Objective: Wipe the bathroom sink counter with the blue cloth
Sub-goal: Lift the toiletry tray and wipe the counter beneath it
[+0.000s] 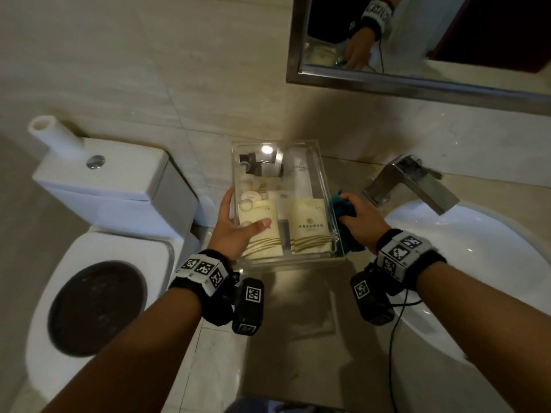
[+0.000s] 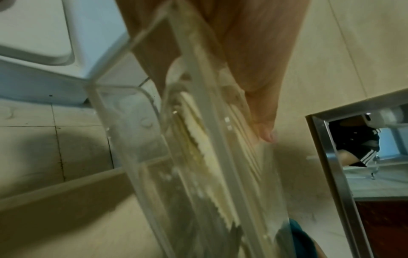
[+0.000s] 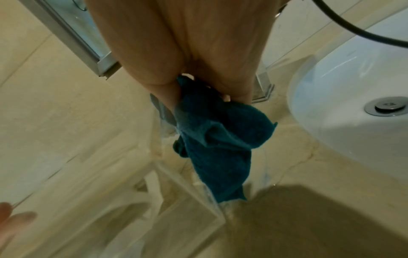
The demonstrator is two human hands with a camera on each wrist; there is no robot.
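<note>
A clear plastic box point(image 1: 320, 174) of toiletry sachets is held between both hands above the counter point(image 1: 301, 308), its long axis running near to far. The left hand point(image 1: 235, 231) is clamped on the box's left side, thumb laid flat across the lid and fingers underneath. The blue cloth point(image 1: 343, 205) is bunched in the right hand point(image 1: 362, 220), whose fingers are curled round it and pressed against the box's right wall. The cloth lies between the box and the faucet point(image 1: 408, 183), with the white sink point(image 1: 477, 263) just to the right.

In the right wrist view the cloth point(image 3: 220, 139) is seen hanging lengthwise from the fist, its free end pointing down along the box wall toward the counter; the sink drain point(image 3: 385, 105) is shown only there. The thumb's flat lie on the lid is made plain in the left wrist view point(image 2: 260, 104). The toilet point(image 1: 98, 263) at the left and the mirror point(image 1: 417, 40) on the far wall are seen best from the head camera
</note>
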